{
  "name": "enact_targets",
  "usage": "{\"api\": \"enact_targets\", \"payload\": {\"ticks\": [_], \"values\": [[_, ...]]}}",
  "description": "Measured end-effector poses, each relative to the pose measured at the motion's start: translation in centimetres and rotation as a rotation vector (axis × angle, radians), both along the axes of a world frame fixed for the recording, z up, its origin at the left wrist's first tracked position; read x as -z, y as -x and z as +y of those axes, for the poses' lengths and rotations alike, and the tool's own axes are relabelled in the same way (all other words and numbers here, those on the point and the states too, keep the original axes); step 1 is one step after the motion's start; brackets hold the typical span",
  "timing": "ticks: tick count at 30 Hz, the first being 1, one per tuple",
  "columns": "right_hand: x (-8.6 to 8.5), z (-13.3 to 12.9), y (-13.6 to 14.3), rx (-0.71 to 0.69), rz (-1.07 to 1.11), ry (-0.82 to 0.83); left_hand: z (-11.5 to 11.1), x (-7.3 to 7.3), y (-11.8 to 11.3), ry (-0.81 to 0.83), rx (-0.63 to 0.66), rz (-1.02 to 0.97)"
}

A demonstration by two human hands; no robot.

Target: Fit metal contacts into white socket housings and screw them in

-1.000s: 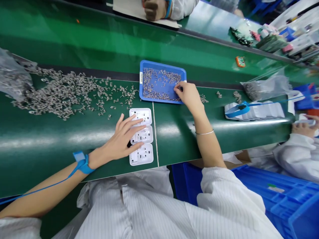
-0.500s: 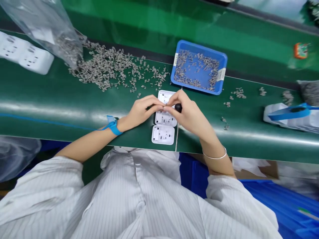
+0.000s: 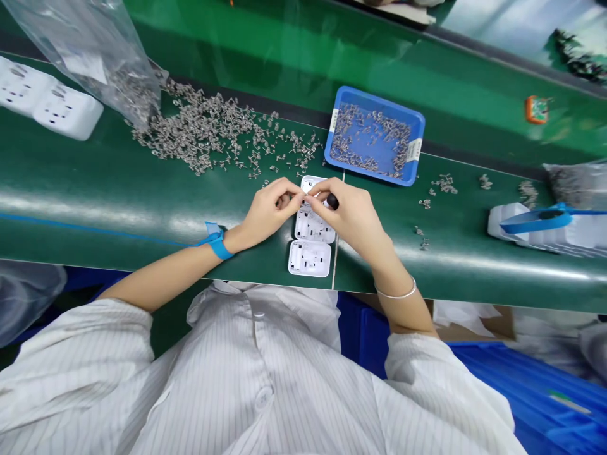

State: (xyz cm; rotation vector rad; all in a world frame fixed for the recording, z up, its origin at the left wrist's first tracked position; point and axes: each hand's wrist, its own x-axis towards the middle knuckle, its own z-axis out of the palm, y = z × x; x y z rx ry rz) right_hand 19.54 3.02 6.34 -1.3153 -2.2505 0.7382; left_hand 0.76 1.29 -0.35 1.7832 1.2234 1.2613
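Three white housings (image 3: 313, 226) lie in a column before the person, apparently for two-handed access. Over the farthest, the left hand (image 3: 270, 212) and right hand (image 3: 353, 215) press fingertips together, contents indiscernible; the right encloses a black object (image 3: 332, 201). The blue tray (image 3: 370, 150) lies beyond, presumably within reach.

Surface (image 3: 450, 265) is dark green, tray (image 3: 368, 145) blue, casings (image 3: 310, 258) white, metal bits (image 3: 203, 129) kinda silvery grey, shirt (image 3: 222, 360) white with grey pinstripes.
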Motion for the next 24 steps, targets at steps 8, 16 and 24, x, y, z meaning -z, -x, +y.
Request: {"api": "enact_targets", "payload": {"ticks": [8, 16, 24], "values": [[0.3, 0.6, 0.2, -0.03, -0.048, 0.034, 0.4, 0.2, 0.4, 0.009, -0.028, 0.036], [0.8, 4.1, -1.1, 0.056, -0.096, 0.061, 0.0, -0.3, 0.7, -0.206, 0.193, 0.372], [2.3, 5.3, -0.1, 0.04, -0.228, 0.126, 0.0, 0.6, 0.6, -0.153, 0.242, 0.502]]}}
